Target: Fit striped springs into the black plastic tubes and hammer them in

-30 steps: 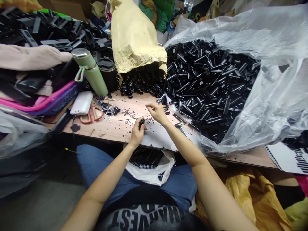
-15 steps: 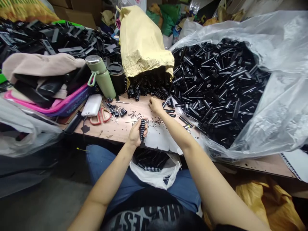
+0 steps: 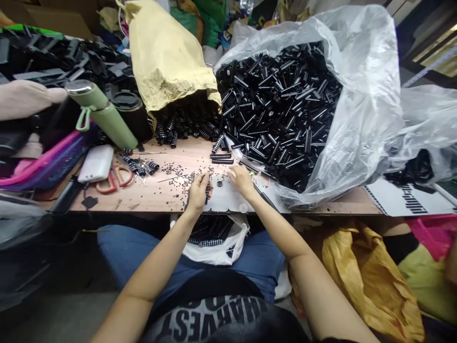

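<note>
My left hand (image 3: 200, 191) is closed around a black ribbed cylinder (image 3: 207, 190) with pale marks, held upright above the table's front edge. The fingers hide much of that piece. To its right, my right hand (image 3: 242, 181) hovers over a whitish sheet (image 3: 228, 197), fingertips slightly apart and nothing visible between them. A small black round piece (image 3: 219, 184) lies on the sheet between the hands. Tiny dark pellets (image 3: 173, 169) are scattered to the left, around a thin metal rod (image 3: 172, 178). Black sticks (image 3: 222, 161) rest just beyond my right hand.
A yellow paper sack (image 3: 171, 57) spills ribbed cylinders at the back. On the right, a clear plastic bag (image 3: 371, 71) holds many black tubes. Red-handled scissors (image 3: 114, 180), a white power bank (image 3: 95, 163) and a green bottle (image 3: 110, 121) stand left. A white bag (image 3: 214, 256) of cylinders sits on my lap.
My right hand has drawn back from the loose cylinders by the sack toward my left hand. The left hand has turned, covering more of its cylinder. The view has swung right.
</note>
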A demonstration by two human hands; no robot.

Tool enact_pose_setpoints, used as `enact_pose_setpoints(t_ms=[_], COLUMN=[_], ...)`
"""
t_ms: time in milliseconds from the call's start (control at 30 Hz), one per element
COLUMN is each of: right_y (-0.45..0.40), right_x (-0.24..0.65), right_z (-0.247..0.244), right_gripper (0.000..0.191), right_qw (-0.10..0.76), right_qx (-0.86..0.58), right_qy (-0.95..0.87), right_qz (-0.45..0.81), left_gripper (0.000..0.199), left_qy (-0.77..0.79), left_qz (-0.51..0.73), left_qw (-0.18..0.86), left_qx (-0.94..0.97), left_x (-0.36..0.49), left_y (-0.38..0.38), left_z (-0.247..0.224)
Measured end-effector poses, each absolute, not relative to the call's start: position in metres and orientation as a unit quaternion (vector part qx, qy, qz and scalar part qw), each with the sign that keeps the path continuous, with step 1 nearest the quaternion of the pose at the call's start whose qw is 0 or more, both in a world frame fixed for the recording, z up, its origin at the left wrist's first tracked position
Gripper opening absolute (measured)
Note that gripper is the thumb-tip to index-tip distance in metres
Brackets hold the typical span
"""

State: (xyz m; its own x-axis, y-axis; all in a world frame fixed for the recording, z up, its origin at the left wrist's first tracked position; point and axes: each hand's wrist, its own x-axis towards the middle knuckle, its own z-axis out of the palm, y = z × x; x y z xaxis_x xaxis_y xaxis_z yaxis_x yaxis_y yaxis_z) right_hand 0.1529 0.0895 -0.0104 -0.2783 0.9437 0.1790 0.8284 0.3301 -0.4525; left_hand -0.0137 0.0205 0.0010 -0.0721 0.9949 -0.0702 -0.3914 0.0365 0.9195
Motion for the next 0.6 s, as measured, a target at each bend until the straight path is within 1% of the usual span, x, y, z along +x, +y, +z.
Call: enact_pose_setpoints(t_ms=[67,133,267,333,433,500,600], right_y=[0.112,0.132,0.139,0.123,0.089,0.068,0.049], right_x=[0.153,0.148,0.137,0.135,0.135,0.134,0.132], right_z=[-0.002,0.008,0.018,0.018,0.018,0.021,0.029], right_gripper=[0.028,0.027,0.019,0.02,0.032,0.042,0.054], right_qw=[0.198,0.19,0.207,0.231,0.28,0.31,0.303], right_qx=[-0.59,-0.594,-0.571,-0.526,-0.434,-0.433,-0.437], right_qy=[-0.77,-0.761,-0.756,-0.735,-0.613,-0.511,-0.384], right_qz=[0.138,0.177,0.243,0.36,0.598,0.675,0.755], left_gripper=[0.038,0.036,0.036,0.039,0.036,0.029,0.021], left_qy=[0.449,0.468,0.508,0.531,0.542,0.545,0.523], left_qz=[0.58,0.568,0.575,0.58,0.574,0.576,0.545], left_qw=[0.568,0.551,0.503,0.486,0.48,0.42,0.285], left_qx=[0.374,0.392,0.398,0.38,0.383,0.442,0.589], left_x=[-0.008,-0.008,-0.02,-0.027,-0.031,-0.028,-0.022], left_y=[0.019,0.018,0.023,0.028,0.033,0.031,0.022], left_z=[0.003,0.005,0.01,0.011,0.009,0.006,0.003])
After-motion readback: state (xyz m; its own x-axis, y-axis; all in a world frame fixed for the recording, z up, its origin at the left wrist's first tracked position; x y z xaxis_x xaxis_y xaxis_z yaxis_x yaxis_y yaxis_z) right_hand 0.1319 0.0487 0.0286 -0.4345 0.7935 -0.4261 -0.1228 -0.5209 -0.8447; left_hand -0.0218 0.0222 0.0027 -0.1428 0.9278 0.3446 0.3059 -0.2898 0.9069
